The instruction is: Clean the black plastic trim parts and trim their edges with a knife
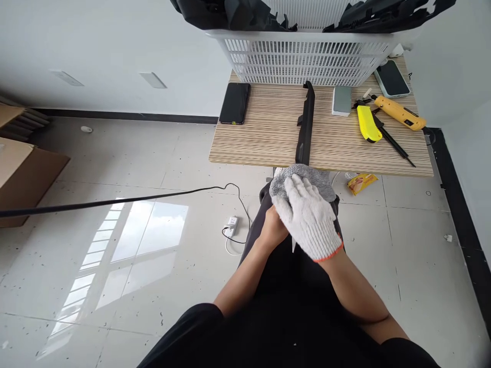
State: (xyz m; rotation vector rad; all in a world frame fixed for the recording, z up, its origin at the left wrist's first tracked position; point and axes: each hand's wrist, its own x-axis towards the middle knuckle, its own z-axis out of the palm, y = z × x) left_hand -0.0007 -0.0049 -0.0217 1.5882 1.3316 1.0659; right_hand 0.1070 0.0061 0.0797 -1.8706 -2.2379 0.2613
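A long black plastic trim piece reaches from the table toward my lap. My right hand wears a white knit glove with an orange-edged cuff. It presses a grey cloth around the piece just off the table's front edge. Below it, my bare left hand is closed at the near end of the piece. The glove and cloth hide most of its fingers and that part of the trim.
A white plastic basket with black plastic parts stands at the back of the wooden table. A black phone lies left. On the right are a yellow cutter and an orange-yellow tool. A cable crosses the left side.
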